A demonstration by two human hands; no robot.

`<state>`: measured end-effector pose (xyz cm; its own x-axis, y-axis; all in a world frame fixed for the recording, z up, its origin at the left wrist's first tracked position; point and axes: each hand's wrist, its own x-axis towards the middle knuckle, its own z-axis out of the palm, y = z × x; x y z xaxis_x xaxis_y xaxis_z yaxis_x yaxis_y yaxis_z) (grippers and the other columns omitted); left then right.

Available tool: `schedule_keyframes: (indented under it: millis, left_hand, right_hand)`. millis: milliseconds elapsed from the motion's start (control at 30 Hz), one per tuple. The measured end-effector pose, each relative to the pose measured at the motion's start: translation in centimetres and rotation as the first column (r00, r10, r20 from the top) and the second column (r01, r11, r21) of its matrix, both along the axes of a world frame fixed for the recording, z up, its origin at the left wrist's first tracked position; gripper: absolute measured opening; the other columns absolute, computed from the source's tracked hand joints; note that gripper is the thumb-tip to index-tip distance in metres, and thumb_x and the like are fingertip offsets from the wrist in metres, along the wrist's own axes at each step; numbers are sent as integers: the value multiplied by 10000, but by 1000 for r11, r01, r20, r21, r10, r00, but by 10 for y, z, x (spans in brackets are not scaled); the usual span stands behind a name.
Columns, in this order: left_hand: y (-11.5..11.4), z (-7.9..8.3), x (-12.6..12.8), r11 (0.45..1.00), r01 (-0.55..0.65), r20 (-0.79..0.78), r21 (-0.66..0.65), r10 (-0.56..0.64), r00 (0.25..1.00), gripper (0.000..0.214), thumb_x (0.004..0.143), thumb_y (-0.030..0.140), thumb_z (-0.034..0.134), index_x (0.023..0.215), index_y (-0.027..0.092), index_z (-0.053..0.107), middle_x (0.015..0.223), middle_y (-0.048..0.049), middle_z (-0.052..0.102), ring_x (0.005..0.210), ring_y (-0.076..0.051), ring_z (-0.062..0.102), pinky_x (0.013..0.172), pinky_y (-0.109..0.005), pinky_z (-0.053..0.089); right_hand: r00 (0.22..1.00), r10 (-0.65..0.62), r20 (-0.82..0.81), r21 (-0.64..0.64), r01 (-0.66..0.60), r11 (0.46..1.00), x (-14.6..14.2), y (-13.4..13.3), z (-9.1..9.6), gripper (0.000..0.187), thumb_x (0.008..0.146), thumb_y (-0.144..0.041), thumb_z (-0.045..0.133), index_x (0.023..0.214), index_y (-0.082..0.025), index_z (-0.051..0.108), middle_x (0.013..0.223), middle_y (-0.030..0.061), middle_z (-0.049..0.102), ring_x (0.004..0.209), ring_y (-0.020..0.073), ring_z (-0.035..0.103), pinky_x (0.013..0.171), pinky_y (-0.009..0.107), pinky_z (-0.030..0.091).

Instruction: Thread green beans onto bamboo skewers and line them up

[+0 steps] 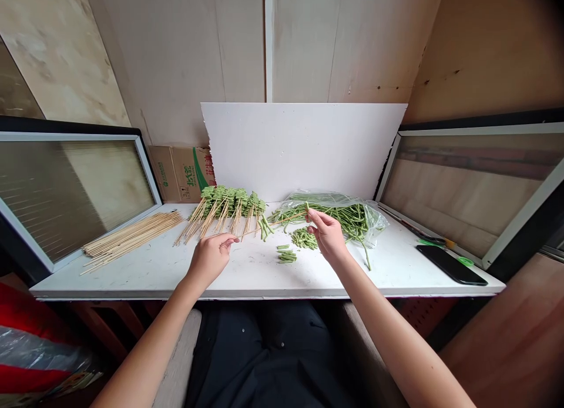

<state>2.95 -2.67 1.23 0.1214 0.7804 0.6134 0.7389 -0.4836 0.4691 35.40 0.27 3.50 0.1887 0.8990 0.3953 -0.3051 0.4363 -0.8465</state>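
My left hand (pixel 208 257) pinches the near end of a thin bamboo skewer (pixel 278 222), which slants up to the right above the table. At its far tip, my right hand (pixel 328 234) holds a short piece of green bean (pixel 307 206) upright between thumb and fingertips. Whether the tip has pierced the piece is too small to tell. Beneath the right hand lies a pile of cut bean pieces (pixel 303 238), with a smaller bunch of pieces (pixel 286 256) nearer me. Left of these, several skewers loaded with bean pieces (pixel 225 201) rest in stacked groups.
Bare skewers (pixel 134 234) lie in a heap on the left of the white table (pixel 255 281). Long beans (pixel 352 218) spill from a clear plastic bag (pixel 378 221). A black phone (pixel 450 264) and scissors (pixel 429 238) are at right. A cardboard box (pixel 178 174) stands behind.
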Motion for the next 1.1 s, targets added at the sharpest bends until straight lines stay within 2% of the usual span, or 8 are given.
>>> schedule_keyframes:
  millis: [200,433,533,700,900,1100]
  left_hand:
    - [0,-2,2,999,-18,-36,40,19,999,302,913,159,531,949,224,824,936,-48,839,817,-232,755,760,-316,529]
    - [-3,-7,12,995,-18,-60,95,24,998,344,874,63,529,956,230,818,963,-36,840,860,-231,771,769,-307,545]
    - [-3,-10,13,993,-8,-53,121,15,998,331,883,63,540,952,229,817,960,-37,838,865,-234,774,771,-311,556]
    - [-3,-12,15,990,10,-49,137,-4,999,326,894,58,542,950,228,814,952,-36,837,850,-229,773,757,-309,558]
    - [-9,-13,28,988,70,-40,136,-65,997,342,892,33,535,970,222,810,937,-44,827,807,-215,759,737,-301,551]
    - [-9,-11,26,989,70,-56,128,-64,996,344,882,19,541,947,228,806,938,-37,827,810,-212,755,742,-299,545]
  right_hand:
    - [999,8,-52,-39,-10,999,-3,1,-4,300,677,-480,963,831,-261,826,915,40,712,890,191,614,575,261,444]
    - [992,-59,-113,-34,55,998,-10,4,-9,359,646,-497,977,790,-231,783,815,18,672,769,157,566,625,280,452]
    - [991,-77,-108,-13,76,997,-11,5,-11,370,674,-528,961,774,-228,769,812,22,663,750,157,550,638,292,450]
    - [994,-101,-35,17,102,995,-21,1,-20,343,728,-534,928,781,-233,772,794,13,660,750,163,543,713,314,454]
    - [997,-2,81,30,-1,1000,-52,-20,-31,360,784,-540,883,713,-219,737,794,30,693,808,193,604,817,342,479]
    - [991,13,131,7,-14,1000,-56,-24,-35,367,772,-552,882,733,-220,731,849,51,736,837,211,640,828,355,497]
